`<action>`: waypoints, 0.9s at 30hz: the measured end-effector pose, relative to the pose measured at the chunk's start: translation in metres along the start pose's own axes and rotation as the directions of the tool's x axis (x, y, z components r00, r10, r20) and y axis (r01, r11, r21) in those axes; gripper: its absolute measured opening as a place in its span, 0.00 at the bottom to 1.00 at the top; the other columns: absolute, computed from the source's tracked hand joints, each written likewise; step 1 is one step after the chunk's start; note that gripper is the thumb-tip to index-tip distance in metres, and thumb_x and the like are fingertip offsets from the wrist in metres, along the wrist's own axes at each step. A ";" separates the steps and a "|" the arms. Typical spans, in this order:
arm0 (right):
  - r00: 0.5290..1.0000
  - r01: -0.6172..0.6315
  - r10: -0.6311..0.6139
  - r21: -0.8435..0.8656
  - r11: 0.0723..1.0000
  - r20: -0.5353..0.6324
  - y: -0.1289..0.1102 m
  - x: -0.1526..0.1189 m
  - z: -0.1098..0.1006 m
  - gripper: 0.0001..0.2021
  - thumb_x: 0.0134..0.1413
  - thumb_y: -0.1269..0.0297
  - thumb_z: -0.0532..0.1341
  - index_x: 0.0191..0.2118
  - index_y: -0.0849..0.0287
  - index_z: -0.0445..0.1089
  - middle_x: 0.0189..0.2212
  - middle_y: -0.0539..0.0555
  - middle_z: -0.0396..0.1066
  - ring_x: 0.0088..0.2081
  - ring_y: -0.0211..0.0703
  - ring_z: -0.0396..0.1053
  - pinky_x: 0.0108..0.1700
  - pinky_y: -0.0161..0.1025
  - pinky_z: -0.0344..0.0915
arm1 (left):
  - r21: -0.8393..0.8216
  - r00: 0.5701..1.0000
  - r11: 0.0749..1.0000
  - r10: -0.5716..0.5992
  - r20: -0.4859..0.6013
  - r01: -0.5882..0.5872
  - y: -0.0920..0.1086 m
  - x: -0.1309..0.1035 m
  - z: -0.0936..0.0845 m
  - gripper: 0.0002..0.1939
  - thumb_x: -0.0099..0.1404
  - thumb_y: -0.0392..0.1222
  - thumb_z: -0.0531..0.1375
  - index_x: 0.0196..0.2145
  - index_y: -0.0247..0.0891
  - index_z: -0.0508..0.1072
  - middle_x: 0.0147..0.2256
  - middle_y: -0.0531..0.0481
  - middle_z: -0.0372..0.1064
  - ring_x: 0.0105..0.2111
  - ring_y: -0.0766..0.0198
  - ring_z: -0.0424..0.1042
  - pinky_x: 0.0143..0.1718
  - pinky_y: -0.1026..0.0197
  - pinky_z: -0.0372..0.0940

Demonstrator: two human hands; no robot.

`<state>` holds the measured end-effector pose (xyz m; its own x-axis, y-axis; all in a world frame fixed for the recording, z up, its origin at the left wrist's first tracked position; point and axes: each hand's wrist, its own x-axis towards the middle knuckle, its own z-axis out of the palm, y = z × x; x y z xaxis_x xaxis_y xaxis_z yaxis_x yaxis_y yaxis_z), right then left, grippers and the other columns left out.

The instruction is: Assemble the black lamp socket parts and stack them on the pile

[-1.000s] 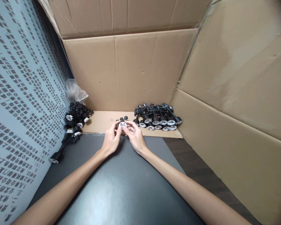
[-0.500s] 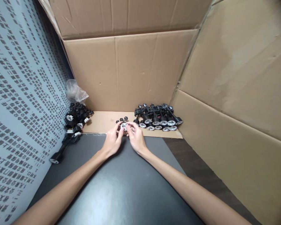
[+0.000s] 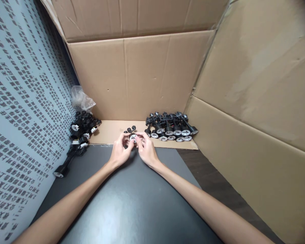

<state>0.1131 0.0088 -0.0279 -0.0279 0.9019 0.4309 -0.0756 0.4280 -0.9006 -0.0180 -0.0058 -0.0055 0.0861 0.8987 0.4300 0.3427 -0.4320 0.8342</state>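
Between both hands is a small black part with a round white face (image 3: 133,138), held above the far edge of the dark mat. My left hand (image 3: 121,149) grips it from the left, thumb on the white face. From the other side my right hand (image 3: 146,148) holds the same part, its thumb also at the face. The fingertips behind the part are partly hidden. Just beyond the hands, a few small black pieces (image 3: 133,128) lie on the cardboard strip (image 3: 109,130).
Black parts with white round ends (image 3: 177,130) are lined up at the back right. A pile of black and white parts (image 3: 85,123) sits at the left, below a clear plastic bag (image 3: 81,98). One long black part (image 3: 62,170) lies by the printed panel (image 3: 20,112). Cardboard walls (image 3: 147,74) stand behind and right.
The white face of the held part has tilted a little, and more of its black rim shows. Both hands have shifted very slightly, still gripping it.
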 end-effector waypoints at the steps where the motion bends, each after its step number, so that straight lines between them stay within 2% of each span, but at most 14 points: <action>1: 1.000 0.006 -0.006 -0.002 1.000 0.006 -0.001 0.000 0.000 0.16 0.60 0.50 0.57 0.44 0.57 0.66 0.43 0.59 0.72 0.41 0.46 0.74 0.43 0.44 0.73 | -0.003 1.000 1.000 0.001 -0.012 -0.001 0.000 0.000 0.000 0.16 0.65 0.50 0.58 0.45 0.36 0.68 0.36 0.45 0.76 0.35 0.60 0.77 0.40 0.57 0.71; 10: 0.998 -0.010 0.006 0.058 0.998 0.062 -0.005 -0.001 0.001 0.17 0.60 0.51 0.58 0.50 0.55 0.68 0.49 0.59 0.70 0.44 0.46 0.73 0.42 0.41 0.73 | -0.002 0.996 1.000 -0.019 -0.085 0.019 0.004 0.000 0.001 0.17 0.64 0.51 0.59 0.45 0.36 0.69 0.37 0.44 0.77 0.34 0.59 0.77 0.38 0.57 0.71; 19: 0.998 0.050 -0.048 -0.066 0.997 0.036 -0.001 0.001 -0.003 0.15 0.61 0.52 0.56 0.46 0.54 0.72 0.42 0.57 0.71 0.45 0.49 0.70 0.44 0.43 0.71 | 0.070 0.996 0.997 0.014 -0.085 -0.008 0.003 -0.001 0.001 0.15 0.64 0.50 0.59 0.43 0.37 0.69 0.35 0.45 0.77 0.32 0.60 0.77 0.37 0.58 0.70; 23: 0.998 0.057 -0.055 -0.085 0.995 0.026 -0.002 0.002 -0.004 0.16 0.61 0.51 0.56 0.45 0.54 0.73 0.42 0.57 0.71 0.45 0.49 0.70 0.44 0.43 0.71 | 0.033 0.997 0.999 -0.024 -0.078 0.027 0.004 0.000 0.001 0.16 0.63 0.51 0.60 0.43 0.37 0.68 0.35 0.46 0.77 0.31 0.61 0.76 0.36 0.59 0.69; 27: 0.999 0.029 -0.028 -0.035 0.999 0.028 -0.003 0.002 -0.003 0.17 0.61 0.50 0.56 0.45 0.55 0.73 0.42 0.57 0.70 0.40 0.47 0.71 0.42 0.42 0.71 | -0.014 0.998 0.999 -0.050 -0.046 0.050 0.006 0.000 0.000 0.18 0.63 0.53 0.60 0.44 0.37 0.68 0.34 0.47 0.77 0.31 0.61 0.76 0.33 0.60 0.68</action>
<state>0.1164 0.0093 -0.0245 -0.0540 0.8877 0.4573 -0.0416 0.4556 -0.8892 -0.0157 -0.0080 -0.0010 0.0255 0.9149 0.4030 0.3332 -0.3878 0.8594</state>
